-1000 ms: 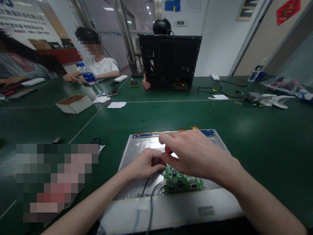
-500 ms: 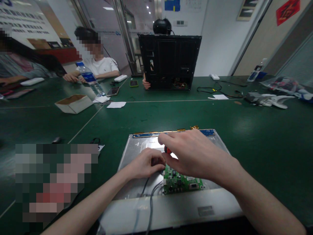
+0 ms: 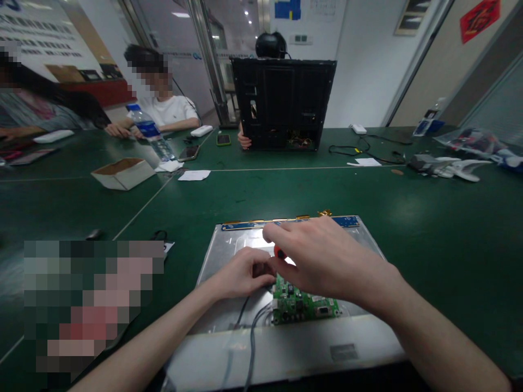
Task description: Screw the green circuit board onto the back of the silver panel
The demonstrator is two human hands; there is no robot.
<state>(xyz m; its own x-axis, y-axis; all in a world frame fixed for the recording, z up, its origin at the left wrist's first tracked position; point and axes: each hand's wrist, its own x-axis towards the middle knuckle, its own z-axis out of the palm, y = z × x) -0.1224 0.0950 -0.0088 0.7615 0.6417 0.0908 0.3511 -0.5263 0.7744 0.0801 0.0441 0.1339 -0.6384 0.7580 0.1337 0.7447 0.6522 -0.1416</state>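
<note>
A silver monitor panel lies face down on the green table in front of me. A green circuit board sits on its back, with grey cables running toward me. My right hand is closed around a red-handled tool, most likely a screwdriver, held over the board's left end. My left hand is curled just left of the tool, fingers pinched against something I cannot make out at the board's edge.
A black monitor back shell is held upright by a person across the table. A cardboard box, a water bottle, phones and paper slips lie at the left. Cables and white parts lie at the far right. Other people sit at the far left.
Almost nothing differs. My right hand with the red-handled tool has crept slightly left; the left hand stays in place.
</note>
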